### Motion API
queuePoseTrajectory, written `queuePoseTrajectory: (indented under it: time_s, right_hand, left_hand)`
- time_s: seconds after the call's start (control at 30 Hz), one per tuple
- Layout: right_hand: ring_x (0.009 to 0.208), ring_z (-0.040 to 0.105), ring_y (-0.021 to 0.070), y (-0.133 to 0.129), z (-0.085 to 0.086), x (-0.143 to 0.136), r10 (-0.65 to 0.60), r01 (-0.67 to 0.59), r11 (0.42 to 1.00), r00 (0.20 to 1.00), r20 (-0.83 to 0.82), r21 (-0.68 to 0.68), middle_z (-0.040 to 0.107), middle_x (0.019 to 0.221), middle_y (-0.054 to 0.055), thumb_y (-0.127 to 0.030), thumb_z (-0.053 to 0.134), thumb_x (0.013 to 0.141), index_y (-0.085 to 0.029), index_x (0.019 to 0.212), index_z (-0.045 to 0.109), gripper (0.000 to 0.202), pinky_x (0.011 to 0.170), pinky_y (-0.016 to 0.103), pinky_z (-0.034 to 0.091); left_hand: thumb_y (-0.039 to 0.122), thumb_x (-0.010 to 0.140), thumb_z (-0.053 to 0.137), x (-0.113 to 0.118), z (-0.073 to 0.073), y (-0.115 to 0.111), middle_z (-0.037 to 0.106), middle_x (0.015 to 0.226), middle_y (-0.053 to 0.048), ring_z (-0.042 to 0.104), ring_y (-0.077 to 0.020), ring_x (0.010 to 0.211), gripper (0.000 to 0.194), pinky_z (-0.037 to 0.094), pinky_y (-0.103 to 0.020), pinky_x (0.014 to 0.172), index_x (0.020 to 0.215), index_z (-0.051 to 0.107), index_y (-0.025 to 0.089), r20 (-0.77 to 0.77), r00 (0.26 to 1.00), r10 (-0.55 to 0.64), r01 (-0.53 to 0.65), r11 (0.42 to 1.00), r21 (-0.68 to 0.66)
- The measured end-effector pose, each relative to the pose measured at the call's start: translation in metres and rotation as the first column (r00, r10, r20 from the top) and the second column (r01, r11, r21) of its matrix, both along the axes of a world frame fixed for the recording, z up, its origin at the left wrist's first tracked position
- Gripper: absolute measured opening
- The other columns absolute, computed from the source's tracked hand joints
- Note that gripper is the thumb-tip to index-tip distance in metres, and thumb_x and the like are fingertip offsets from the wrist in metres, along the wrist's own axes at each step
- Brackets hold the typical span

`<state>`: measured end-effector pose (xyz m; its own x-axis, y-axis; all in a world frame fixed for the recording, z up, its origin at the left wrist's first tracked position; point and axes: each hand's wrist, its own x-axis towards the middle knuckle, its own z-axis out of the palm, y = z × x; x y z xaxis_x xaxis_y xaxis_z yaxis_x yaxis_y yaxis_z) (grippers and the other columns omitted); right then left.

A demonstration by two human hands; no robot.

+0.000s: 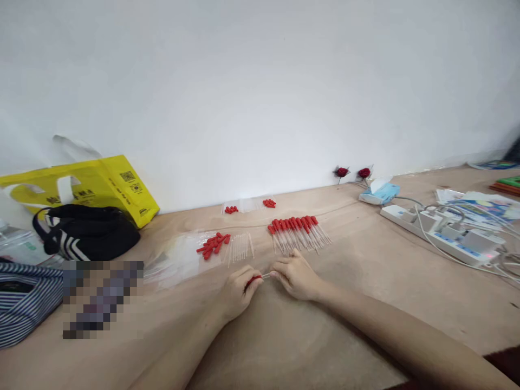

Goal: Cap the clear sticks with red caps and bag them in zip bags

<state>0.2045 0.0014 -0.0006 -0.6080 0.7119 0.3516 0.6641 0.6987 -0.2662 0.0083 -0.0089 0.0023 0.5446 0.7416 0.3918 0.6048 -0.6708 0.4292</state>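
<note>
I have the left hand [236,293] clamped on a red piece [252,281], partly covered by its fingers, and the right hand [296,277] pinching a thin stick [265,275] between them, over the desk [268,346]; their join I can't make out.

You have three loose clusters of red pieces [213,246], red-topped sticks [298,224] too packed to count surely, two roses [342,172], one tissue pack [381,194], one power strip [442,236], one yellow bag [109,179].
</note>
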Motion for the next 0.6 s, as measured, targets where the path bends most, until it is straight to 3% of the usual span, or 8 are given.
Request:
queuePoseTrajectory:
  time_s: [0.17,0.23,0.33,0.4,0.5,0.6]
  right_hand:
    - [0.077,0.046,0.016,-0.002,0.009,0.002,0.037,-0.043,0.997,0.996,0.084,0.068,0.06,0.075,0.004,-0.026,0.044,0.083,-0.021,0.081,0.063,0.019,0.067,0.03,0.019]
    - [0.077,0.047,0.0161,-0.001,0.008,0.001,0.018,-0.021,0.998,0.998,0.059,0.055,0.061,0.076,0.004,-0.024,0.045,0.081,-0.02,0.082,0.062,0.017,0.067,0.03,0.021]
    - [0.078,0.051,0.0152,0.011,0.005,-0.002,-0.15,0.147,0.989,0.982,-0.115,-0.031,0.063,0.082,0.003,-0.02,0.044,0.081,-0.02,0.096,0.057,0.02,0.069,0.028,0.024]
    - [0.075,0.053,0.0149,0.025,0.004,-0.005,-0.319,0.303,0.947,0.924,-0.209,-0.106,0.063,0.08,0.002,-0.021,0.043,0.081,-0.018,0.102,0.053,0.023,0.068,0.027,0.026]
    - [0.074,0.055,0.0161,0.049,0.003,-0.012,-0.52,0.499,0.854,0.826,-0.22,-0.146,0.063,0.076,0.003,-0.022,0.043,0.08,-0.016,0.098,0.05,0.02,0.068,0.027,0.026]
    - [0.076,0.056,0.018,0.065,0.001,-0.02,-0.639,0.625,0.769,0.752,-0.16,-0.132,0.064,0.076,0.004,-0.021,0.044,0.078,-0.016,0.094,0.05,0.018,0.069,0.029,0.024]
  left_hand:
    - [0.023,0.085,0.041,-0.004,0.002,0.004,0.057,0.072,-0.002,0.055,-0.0142,0.068,0.018,0.044,-0.024,0.064,0.079,0.058,0.019,-0.005,1.0,0.005,-0.005,1.0,-0.003]
    - [0.026,0.084,0.043,-0.008,-0.001,0.008,0.059,0.082,-0.003,0.055,-0.0164,0.078,0.016,0.044,-0.028,0.072,0.088,0.057,0.02,0.032,0.996,0.078,-0.079,0.995,0.053]
    - [0.03,0.08,0.048,-0.017,-0.007,0.018,0.056,0.099,-0.007,0.05,-0.0224,0.096,0.027,0.039,-0.036,0.085,0.104,0.052,0.019,0.135,0.938,0.32,-0.34,0.923,0.181]
    - [0.032,0.077,0.051,-0.026,-0.011,0.025,0.055,0.096,-0.008,0.05,-0.0251,0.095,0.031,0.039,-0.04,0.083,0.104,0.052,0.017,0.145,0.882,0.448,-0.47,0.859,0.203]
    - [0.031,0.072,0.055,-0.037,-0.015,0.032,0.055,0.086,-0.007,0.052,-0.0249,0.085,0.024,0.042,-0.039,0.077,0.092,0.058,0.017,0.098,0.833,0.545,-0.553,0.813,0.179]
    - [0.03,0.071,0.056,-0.041,-0.016,0.033,0.054,0.082,-0.006,0.053,-0.0239,0.082,0.018,0.043,-0.037,0.076,0.081,0.062,0.017,0.074,0.824,0.562,-0.566,0.808,0.164]
